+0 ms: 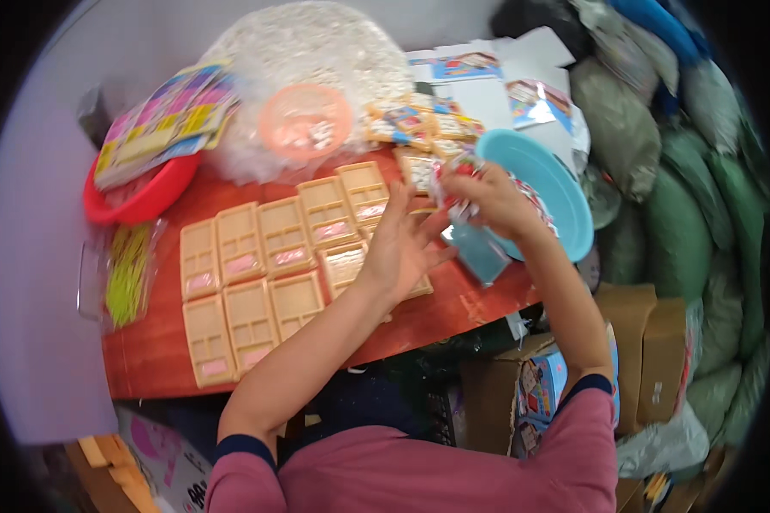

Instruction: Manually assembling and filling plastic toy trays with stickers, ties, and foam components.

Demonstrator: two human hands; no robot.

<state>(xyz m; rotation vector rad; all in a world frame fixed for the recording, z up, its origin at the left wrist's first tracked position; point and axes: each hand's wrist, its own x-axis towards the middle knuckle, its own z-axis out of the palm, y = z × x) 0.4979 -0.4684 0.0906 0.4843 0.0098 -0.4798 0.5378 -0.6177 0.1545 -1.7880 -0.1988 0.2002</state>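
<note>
Gripping small red-and-white pieces, the right hand has its fingers drawn in narrow, just left of the blue basin; blur hides how many pieces it holds. More red-and-white bits lie inside the basin, which probably stands on that side to keep them within the right hand's reach. The left hand, farther left of the basin, has its fingers spread wide and seems to hold nothing, perhaps kept loose to help; whether it touches the pieces I cannot tell. Left of the basin, beyond that hand, tan trays stand side by side in two rows on the red desk, likely so every compartment faces up and can be reached. Pink pieces lie in the near ends of several. A flat bluish packet lies at the basin's near left. Farther off, to the basin's upper left, an orange bowl holds some white pieces, its rim presumably keeping them together.
</note>
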